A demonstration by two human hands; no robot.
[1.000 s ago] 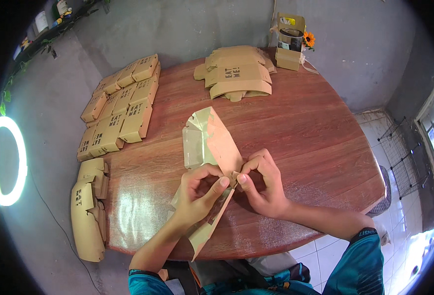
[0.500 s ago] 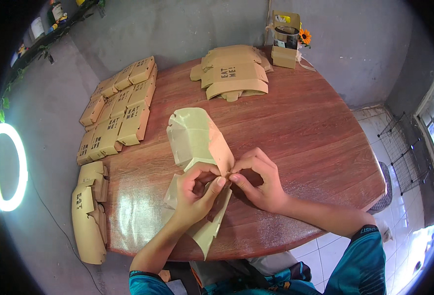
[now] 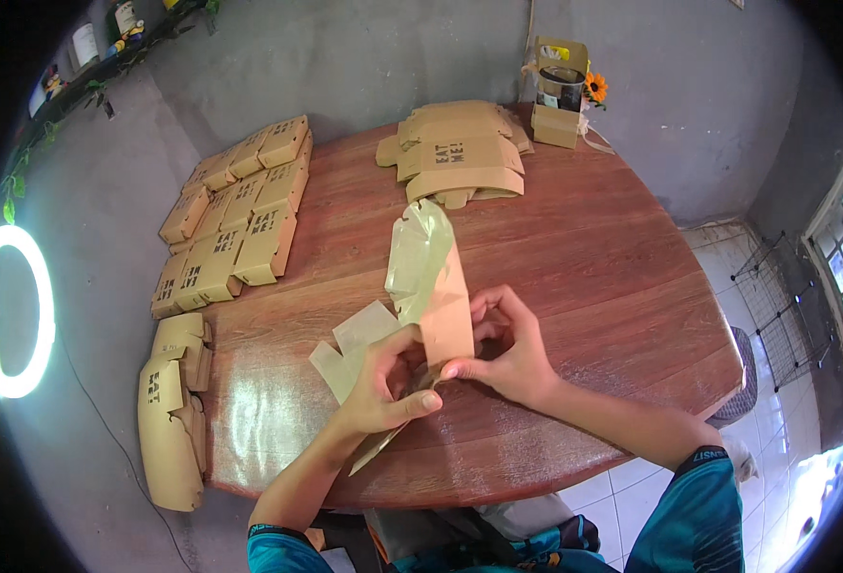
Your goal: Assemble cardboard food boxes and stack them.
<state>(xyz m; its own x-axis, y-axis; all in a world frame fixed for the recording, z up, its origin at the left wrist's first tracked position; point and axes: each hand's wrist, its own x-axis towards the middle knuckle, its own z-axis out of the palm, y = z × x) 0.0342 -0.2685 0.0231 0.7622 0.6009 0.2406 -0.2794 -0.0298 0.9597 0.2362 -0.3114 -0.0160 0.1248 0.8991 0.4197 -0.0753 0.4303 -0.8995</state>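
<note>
A partly folded cardboard box (image 3: 448, 315) stands tilted over the near middle of the table, its pale inner side facing left and its brown outer side facing right. My left hand (image 3: 388, 382) is closed around its lower left part, the thumb lying along the near side and the fingertips partly hidden behind the card. At the lower right corner my right hand (image 3: 512, 355) grips the edge, its thumb on the near side and the other fingers curled behind. Pale flaps of the same box spread out beneath and left of my left hand.
Several folded brown boxes (image 3: 267, 244) sit in rows at the table's left. Flat box blanks (image 3: 460, 158) are stacked at the back; more bent blanks (image 3: 168, 420) lie at the left edge. A cardboard carrier with a dark jar (image 3: 560, 91) and an orange flower (image 3: 595, 88) stands back right.
The box has turned more upright and its top has swung right. My right hand has shifted from a fingertip pinch to gripping the lower corner; my left thumb has moved away from it.
</note>
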